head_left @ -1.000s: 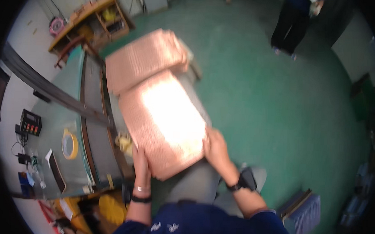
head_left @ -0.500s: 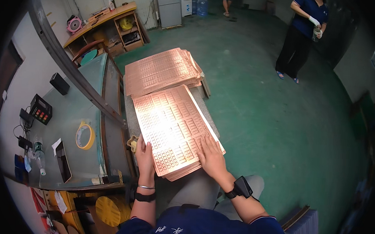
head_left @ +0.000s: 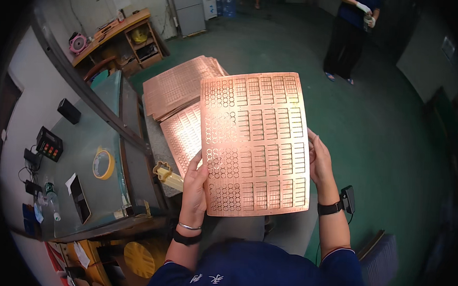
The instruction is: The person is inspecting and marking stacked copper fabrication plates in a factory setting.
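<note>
A copper-coloured sheet (head_left: 257,144), cut with rows of small rings and comb-like slots, is held up in front of me. My left hand (head_left: 194,185) grips its left edge near the lower half. On its right edge my right hand (head_left: 320,157) has hold, with some fingers hidden behind the sheet. Partly behind the raised sheet, more copper sheets (head_left: 181,133) lie on a low grey bench. Farther back sits a larger stack of copper sheets (head_left: 175,84).
Left stands a glass-topped table (head_left: 91,198) with a yellow tape roll (head_left: 104,164), a tablet (head_left: 78,198) and a plastic bottle (head_left: 52,199). A yellowish object (head_left: 169,176) sits by the bench. At the back right a person (head_left: 346,35) stands holding a bottle.
The top copper sheet has been lifted off the near stack and tilted up toward me, between both hands. My right hand has moved right, to the sheet's edge.
</note>
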A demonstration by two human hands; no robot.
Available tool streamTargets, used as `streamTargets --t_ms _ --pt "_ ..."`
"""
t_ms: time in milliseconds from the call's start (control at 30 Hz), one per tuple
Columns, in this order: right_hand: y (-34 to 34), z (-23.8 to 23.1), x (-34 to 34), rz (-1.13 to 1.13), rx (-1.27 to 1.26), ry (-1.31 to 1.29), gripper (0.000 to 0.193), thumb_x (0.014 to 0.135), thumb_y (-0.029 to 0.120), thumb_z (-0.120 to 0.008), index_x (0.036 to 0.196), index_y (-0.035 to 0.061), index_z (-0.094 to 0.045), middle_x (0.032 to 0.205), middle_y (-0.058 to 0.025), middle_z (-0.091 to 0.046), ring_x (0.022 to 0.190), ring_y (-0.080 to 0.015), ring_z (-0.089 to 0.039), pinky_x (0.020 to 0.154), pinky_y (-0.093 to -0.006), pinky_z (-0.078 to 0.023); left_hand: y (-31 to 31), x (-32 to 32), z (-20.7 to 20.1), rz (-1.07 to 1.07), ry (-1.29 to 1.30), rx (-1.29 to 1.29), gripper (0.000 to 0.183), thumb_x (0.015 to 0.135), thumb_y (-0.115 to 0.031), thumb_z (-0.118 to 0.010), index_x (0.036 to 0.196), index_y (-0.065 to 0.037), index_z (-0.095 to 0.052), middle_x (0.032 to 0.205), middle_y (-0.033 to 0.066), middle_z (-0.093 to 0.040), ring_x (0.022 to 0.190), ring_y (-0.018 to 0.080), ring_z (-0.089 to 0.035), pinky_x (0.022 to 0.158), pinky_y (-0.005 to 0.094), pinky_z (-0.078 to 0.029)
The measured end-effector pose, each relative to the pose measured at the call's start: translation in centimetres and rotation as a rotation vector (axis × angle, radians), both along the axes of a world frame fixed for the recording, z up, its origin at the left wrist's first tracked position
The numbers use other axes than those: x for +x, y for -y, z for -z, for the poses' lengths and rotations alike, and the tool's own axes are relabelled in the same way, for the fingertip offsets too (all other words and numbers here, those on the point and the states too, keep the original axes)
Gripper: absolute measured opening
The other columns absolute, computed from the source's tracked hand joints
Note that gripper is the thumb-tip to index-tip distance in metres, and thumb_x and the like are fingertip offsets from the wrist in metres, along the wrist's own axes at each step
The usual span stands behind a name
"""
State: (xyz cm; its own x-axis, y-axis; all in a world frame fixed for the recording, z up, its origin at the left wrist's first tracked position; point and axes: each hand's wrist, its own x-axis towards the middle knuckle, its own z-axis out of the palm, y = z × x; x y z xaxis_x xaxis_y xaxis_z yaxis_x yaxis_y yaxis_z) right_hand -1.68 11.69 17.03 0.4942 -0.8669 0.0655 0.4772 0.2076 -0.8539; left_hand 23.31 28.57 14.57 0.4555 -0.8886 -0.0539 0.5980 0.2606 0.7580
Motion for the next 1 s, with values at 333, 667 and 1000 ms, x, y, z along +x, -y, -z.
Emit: streamTargets --t_ms 333,667,1000 --pt "-2.7 -0.1 -6.7 0.425 0.005 -0.067 0.032 0.097 0.018 -0.043 0.118 -0.0044 -0.051 0.109 -0.0113 -0.060 0.097 -0.0138 -0.058 0.084 -0.0273 -0.047 2.8 -5.9 -0.8 0.259 -0.039 0.044 0.037 0.095 -0.007 -0.041 0.131 0.003 -0.036 0.122 0.0166 -0.053 0.109 0.0213 -0.054 0.093 0.0323 -0.045" --pt "-3.3 0.0 -9.6 0.531 -0.062 -0.022 0.031 0.097 0.015 -0.042 0.117 -0.0060 -0.051 0.112 -0.0123 -0.059 0.101 -0.0153 -0.057 0.088 -0.0285 -0.045 3.1 -7.9 -2.0 0.367 -0.017 0.023 0.033 0.094 -0.009 -0.042 0.126 -0.001 -0.037 0.124 0.0161 -0.049 0.115 0.0229 -0.049 0.097 0.0358 -0.042" --pt "-4.6 -0.9 -10.3 0.541 -0.100 -0.060 0.031 0.096 0.014 -0.042 0.118 -0.0065 -0.048 0.110 -0.0133 -0.059 0.102 -0.0164 -0.057 0.089 -0.0291 -0.045 2.9 -7.7 -1.6 0.387 -0.023 -0.030 0.030 0.094 -0.008 -0.045 0.123 -0.005 -0.041 0.120 0.0147 -0.054 0.112 0.0224 -0.052 0.096 0.0366 -0.042"
